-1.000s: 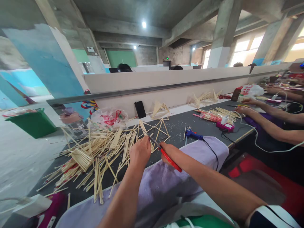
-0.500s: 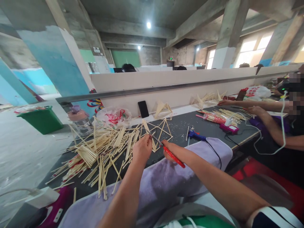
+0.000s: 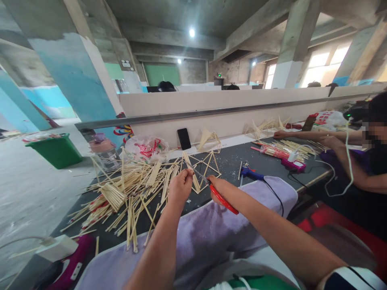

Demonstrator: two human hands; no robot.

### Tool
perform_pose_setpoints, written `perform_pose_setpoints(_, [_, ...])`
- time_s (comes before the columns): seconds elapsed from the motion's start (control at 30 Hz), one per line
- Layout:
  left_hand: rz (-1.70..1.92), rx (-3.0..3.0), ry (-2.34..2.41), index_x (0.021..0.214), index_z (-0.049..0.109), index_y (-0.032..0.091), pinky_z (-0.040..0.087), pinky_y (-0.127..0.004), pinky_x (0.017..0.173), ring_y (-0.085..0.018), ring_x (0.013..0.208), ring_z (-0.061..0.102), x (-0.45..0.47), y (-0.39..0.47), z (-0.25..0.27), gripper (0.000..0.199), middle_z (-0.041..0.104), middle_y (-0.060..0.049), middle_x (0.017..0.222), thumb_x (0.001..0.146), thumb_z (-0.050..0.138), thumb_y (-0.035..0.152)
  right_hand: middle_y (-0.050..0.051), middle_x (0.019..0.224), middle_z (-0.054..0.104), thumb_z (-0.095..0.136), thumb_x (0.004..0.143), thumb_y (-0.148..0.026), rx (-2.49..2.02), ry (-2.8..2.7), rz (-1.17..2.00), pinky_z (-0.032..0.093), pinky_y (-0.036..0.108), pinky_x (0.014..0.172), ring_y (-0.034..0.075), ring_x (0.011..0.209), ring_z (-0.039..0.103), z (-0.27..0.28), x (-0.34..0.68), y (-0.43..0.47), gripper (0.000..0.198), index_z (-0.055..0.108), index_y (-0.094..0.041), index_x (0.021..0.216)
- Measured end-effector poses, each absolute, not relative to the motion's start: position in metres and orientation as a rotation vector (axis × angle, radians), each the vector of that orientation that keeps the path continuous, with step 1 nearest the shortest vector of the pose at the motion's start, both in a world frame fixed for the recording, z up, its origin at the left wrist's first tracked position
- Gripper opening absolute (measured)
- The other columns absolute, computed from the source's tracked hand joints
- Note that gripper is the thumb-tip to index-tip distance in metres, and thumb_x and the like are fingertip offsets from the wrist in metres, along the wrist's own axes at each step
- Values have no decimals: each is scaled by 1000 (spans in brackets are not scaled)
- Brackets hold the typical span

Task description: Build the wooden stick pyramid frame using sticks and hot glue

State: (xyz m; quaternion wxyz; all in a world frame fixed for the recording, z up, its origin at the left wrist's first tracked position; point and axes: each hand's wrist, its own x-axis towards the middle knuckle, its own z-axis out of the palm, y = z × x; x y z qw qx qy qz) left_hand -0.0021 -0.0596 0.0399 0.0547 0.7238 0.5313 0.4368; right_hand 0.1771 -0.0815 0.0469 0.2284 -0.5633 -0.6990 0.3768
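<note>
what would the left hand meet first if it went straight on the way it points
Probably the stick frame just beyond the left hand, though the scissors reach close by and depth is unclear.

Whatever the left hand (image 3: 180, 186) may pinch beside the blades of the red scissors (image 3: 223, 199) is too small to tell, and most fingers of the right hand (image 3: 217, 187) are hidden behind the handles and the back of that hand. The bottom edge cuts off the purple power strip (image 3: 71, 262), and the right edge crops the co-worker (image 3: 373, 181).
</note>
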Motion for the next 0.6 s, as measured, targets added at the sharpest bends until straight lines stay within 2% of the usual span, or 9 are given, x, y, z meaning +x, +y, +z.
perform_pose_setpoints(0.13, [1331,2235,1564,81,62,20,38,-23,61,-14,69,58,-1,-62,42,23,64,-1,76,86,42,29,0,59,58,51,77,-26,-1551,-1917,840,32,22,50,14,56,54,48,173,-79,10,58,-19,81])
perform_pose_setpoints(0.23, [1357,2234,1511,81,62,20,37,-22,60,-14,68,56,-1,-63,43,22,63,0,74,86,42,29,-1,58,54,54,70,-17,-1524,-1855,875,33,21,49,13,53,53,49,170,-83,13,58,-19,82])
perform_pose_setpoints(0.43, [1471,2161,1483,78,61,19,35,-21,58,-11,61,51,0,-67,45,22,58,1,67,86,45,32,-3,55,53,44,57,-12,-1109,-1618,1496,40,21,42,12,43,49,51,172,-97,37,54,-17,91])
perform_pose_setpoints(0.6, [1515,2059,1416,72,57,18,35,-22,56,-11,56,46,1,-64,42,23,51,2,60,86,45,32,2,68,60,42,54,-13,-717,-1439,1868,49,28,54,14,51,57,58,176,-101,41,53,-15,93])
